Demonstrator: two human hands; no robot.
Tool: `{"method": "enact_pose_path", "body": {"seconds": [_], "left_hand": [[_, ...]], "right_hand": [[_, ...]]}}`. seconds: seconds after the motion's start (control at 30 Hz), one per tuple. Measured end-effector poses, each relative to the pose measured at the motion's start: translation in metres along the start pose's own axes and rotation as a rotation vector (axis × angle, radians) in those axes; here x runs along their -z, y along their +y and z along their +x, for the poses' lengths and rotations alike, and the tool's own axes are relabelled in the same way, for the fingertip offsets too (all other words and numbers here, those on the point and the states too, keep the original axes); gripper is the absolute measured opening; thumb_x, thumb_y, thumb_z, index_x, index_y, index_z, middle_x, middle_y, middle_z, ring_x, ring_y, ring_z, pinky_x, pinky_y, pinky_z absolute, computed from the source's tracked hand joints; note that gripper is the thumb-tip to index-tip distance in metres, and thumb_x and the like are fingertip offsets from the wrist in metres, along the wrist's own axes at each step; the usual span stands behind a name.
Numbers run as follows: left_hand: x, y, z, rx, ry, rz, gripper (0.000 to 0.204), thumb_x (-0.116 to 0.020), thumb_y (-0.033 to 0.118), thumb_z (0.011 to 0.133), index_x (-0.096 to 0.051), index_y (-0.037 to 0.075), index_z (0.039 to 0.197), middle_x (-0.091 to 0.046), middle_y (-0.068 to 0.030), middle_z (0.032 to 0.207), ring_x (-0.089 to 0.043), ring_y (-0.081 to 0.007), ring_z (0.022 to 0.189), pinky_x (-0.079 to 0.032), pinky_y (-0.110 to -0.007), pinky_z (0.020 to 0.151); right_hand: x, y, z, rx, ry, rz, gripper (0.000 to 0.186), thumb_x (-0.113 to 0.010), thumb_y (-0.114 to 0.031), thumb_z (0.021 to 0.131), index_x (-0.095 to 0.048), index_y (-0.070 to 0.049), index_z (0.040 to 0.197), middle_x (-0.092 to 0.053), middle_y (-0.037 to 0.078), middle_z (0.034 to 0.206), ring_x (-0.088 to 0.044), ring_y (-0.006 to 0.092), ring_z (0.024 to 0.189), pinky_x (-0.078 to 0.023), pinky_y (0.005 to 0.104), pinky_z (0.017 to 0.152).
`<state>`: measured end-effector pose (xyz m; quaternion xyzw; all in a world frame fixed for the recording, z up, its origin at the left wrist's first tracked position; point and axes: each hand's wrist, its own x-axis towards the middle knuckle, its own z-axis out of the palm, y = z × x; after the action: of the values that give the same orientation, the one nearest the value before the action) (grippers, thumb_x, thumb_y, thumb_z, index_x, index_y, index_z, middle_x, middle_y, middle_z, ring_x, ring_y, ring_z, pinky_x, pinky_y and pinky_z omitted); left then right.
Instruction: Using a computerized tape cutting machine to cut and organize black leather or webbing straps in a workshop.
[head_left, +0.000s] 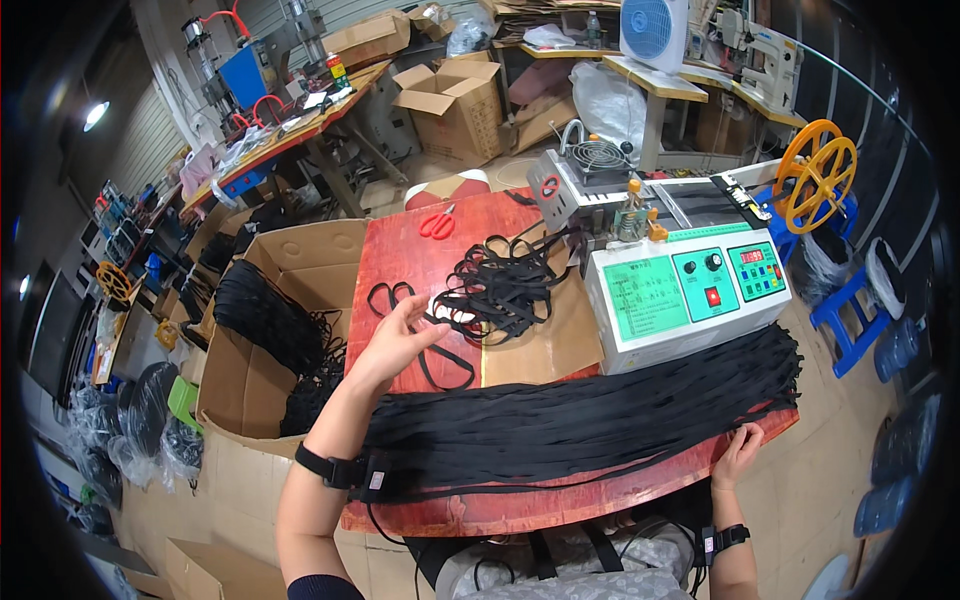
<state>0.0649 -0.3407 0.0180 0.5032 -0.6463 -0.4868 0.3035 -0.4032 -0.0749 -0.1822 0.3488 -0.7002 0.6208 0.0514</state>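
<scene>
My left hand (398,342) reaches over the red table, thumb and fingers apart, beside a loose heap of black elastic straps (505,290). Something white shows just past its fingertips, too small to name. A long thick bundle of black straps (570,425) lies across the front of the table. At the bundle's right end my right hand (738,455) has its fingers bent and closed on the end of a black strap. Looped straps (447,368) lie near my left hand. Behind the bundle stands a white strap-cutting machine (650,325) with a green control panel.
Red scissors (437,225) lie on the far part of the table (400,262). On the left, a cardboard box (235,385) holds more black straps. Yellow reels (825,175) stand at the machine's far right, above a blue stool (850,320). An open carton (450,110) sits behind.
</scene>
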Motion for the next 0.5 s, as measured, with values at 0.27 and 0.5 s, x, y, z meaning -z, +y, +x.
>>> {"method": "enact_pose_path", "body": {"seconds": [0.27,0.5], "left_hand": [[-0.037,0.034,0.066,-0.09,-0.027,-0.044,0.106,-0.081,0.02,0.067,-0.01,-0.005,0.142,-0.011,-0.023,0.149,-0.015,-0.0268,0.138,-0.017,-0.035,0.11],[-0.091,0.018,0.138,-0.23,-0.035,0.445,0.126,-0.084,0.043,0.054,-0.008,-0.008,0.141,-0.002,-0.0282,0.148,-0.009,-0.0338,0.139,-0.017,-0.036,0.112]], "right_hand": [[-0.001,0.0,-0.003,-0.06,0.025,0.087,0.01,-0.045,-0.012,0.095,-0.047,-0.003,0.092,-0.045,0.004,0.087,-0.045,0.0105,0.074,-0.041,0.0235,0.064],[0.005,0.008,-0.005,-0.105,0.006,0.101,0.007,-0.044,-0.01,0.094,-0.045,-0.004,0.092,-0.042,0.002,0.087,-0.043,0.0085,0.075,-0.039,0.0211,0.065]]}}
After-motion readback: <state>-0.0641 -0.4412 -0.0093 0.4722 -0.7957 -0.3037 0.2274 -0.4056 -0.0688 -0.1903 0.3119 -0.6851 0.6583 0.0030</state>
